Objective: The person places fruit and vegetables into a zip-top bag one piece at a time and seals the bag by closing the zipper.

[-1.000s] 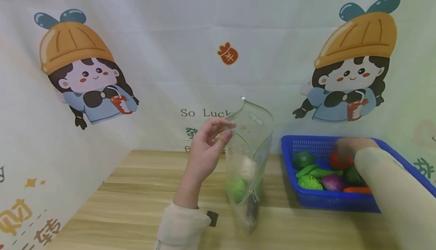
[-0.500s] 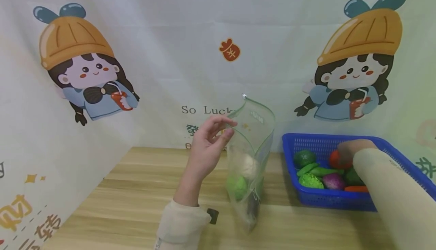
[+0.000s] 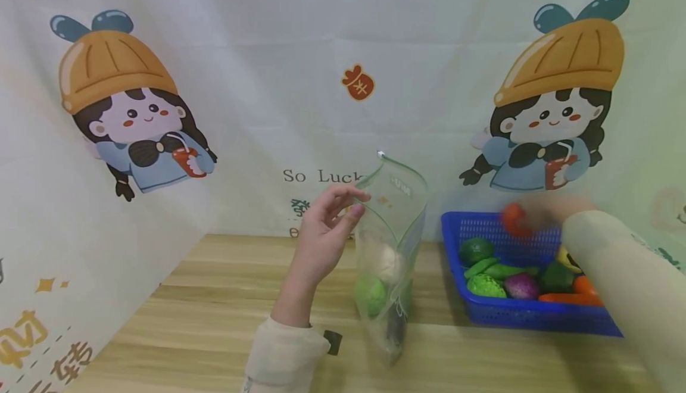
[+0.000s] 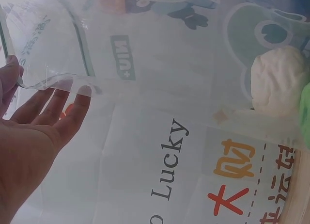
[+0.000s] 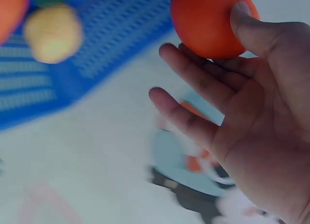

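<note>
My left hand (image 3: 324, 235) pinches the near-left edge of a clear zip bag (image 3: 388, 214), which stands upright with its mouth spread. Through the plastic show a pale lumpy piece (image 4: 278, 81), a light green piece (image 3: 372, 296) and a dark long one (image 3: 397, 324). Over the back of the blue basket (image 3: 536, 317), my right hand (image 5: 256, 103) holds a red tomato (image 5: 208, 23) between thumb and fingers. The little finger stands away from it. In the head view this hand is blurred.
In the basket lie a purple onion (image 3: 521, 286), a carrot (image 3: 569, 299), green peppers (image 3: 504, 271), a bumpy light green piece (image 3: 486, 286) and a dark green round one (image 3: 476, 251). A small black patch (image 3: 333, 342) is on the wooden table (image 3: 214, 321). A printed cloth (image 3: 268, 83) hangs behind.
My right hand has lifted the tomato from inside the basket and moved it up and left. The left hand stays at the bag's edge.
</note>
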{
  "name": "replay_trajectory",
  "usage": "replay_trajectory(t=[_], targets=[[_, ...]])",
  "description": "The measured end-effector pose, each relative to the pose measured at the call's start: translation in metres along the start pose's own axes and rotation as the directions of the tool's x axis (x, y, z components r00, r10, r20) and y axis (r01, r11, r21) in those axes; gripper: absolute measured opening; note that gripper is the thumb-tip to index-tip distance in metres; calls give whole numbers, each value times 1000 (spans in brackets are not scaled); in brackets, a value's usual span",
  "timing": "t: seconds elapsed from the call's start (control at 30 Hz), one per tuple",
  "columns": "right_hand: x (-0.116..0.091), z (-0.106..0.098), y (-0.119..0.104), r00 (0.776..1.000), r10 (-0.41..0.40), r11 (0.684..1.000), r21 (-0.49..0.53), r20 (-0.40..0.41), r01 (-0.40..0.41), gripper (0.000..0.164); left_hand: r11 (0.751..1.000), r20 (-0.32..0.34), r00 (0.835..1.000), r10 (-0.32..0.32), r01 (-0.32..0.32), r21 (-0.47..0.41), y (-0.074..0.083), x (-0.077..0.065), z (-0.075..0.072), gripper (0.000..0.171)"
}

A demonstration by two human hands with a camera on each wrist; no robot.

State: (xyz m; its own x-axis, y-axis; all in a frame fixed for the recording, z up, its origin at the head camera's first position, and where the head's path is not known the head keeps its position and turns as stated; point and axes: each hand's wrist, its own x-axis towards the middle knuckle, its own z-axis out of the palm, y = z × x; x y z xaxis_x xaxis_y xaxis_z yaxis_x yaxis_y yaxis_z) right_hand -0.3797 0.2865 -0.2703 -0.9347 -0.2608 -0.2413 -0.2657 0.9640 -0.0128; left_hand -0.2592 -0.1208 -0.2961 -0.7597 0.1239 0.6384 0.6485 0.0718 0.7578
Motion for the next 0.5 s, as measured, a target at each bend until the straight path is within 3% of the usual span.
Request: replay_trajectory(t=[0.13,0.27,0.37,0.5], targets=[[-3,-33,-23,994,-108,990,-94,4,108,22,1000,5,1000,-9,9,-4,-1,-1,0,22],[-21,-67,-60,983,-152,975,-180,-106,132,24,1000,0,1000,-22,22,-7,-2,-1,-1,21],[-37,-93,-89,959,-180,973,-181,-220,142,31,1000,-17,1000,-17,17,3,-1,-1,-2,19],[-61,-116,-119,905,-259,966,-109,-337,236,43,1000,-26,1000,-11,11,10,0,0,-2,17]])
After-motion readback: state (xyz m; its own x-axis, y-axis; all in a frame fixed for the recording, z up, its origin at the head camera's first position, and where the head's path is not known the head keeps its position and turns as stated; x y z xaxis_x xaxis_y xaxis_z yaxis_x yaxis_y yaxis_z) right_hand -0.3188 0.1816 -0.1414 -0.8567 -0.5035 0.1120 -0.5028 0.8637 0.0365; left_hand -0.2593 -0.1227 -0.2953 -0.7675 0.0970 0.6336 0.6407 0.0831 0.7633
